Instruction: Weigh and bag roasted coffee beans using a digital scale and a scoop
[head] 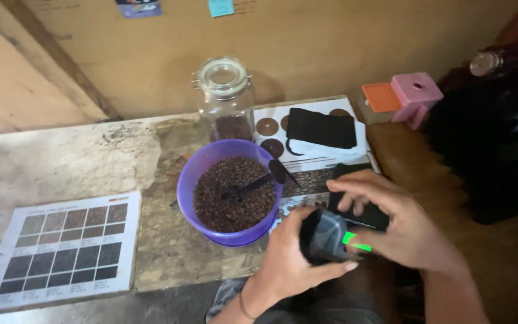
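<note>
pouch: small black pouch (324, 235), glossy, soft-sided, mouth open, held over bench (79, 162) edge, front right of bowl
left hand (289, 258): grip wrapped round pouch side, thumb across front
right hand (400, 225): grip narrow, fingertips pinching pouch's top rim
bowl: purple plastic bowl (190, 180), round, full of dark roasted beans, black scoop (256, 183) resting in it
behind: clear glass jar (226, 99), lid open
bench left: laminated colour chart (61, 249), grid of grey-brown squares

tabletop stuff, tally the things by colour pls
purple: 1, bowl of coffee beans
clear: 1, glass jar
black: 3, pouch in both hands, pouch stack, scoop
pink: 1, block
orange: 1, square piece
grey-toned: 1, colour chart
total: 8
</note>
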